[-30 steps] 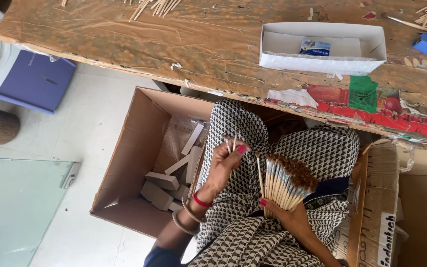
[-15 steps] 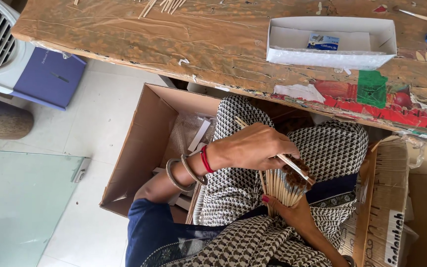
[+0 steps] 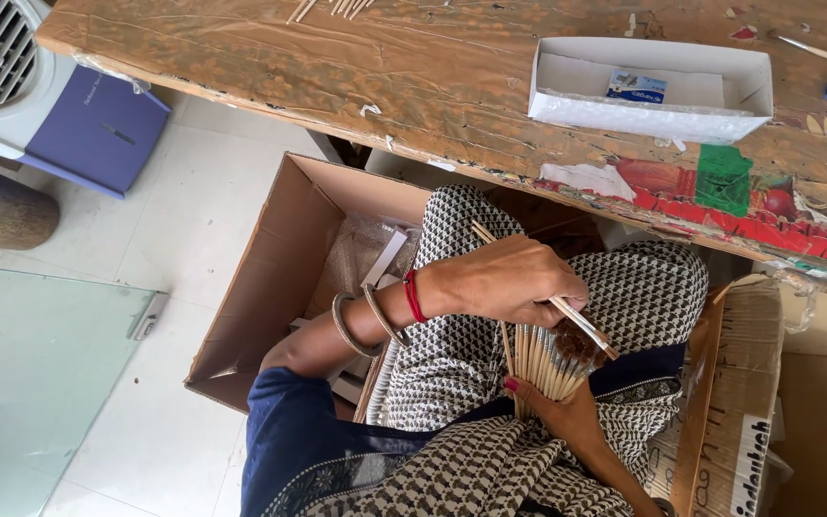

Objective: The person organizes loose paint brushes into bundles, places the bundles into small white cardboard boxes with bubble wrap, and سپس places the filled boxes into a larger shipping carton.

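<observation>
Presently, the left hand has its fingers curled shut around a single paintbrush, held over the lap. Just below, the right hand grips a fanned bundle of paintbrushes, fingers closed about the handles. An open cardboard box stands beside the knees, beneath the wooden workbench.

Tray on workbench; open carton below, left of lap.

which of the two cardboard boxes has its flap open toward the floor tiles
The cardboard box on the person's left, beside the white floor tiles: its flap is spread open. The other box, on the right under the table edge, shows only its corrugated side.
</observation>
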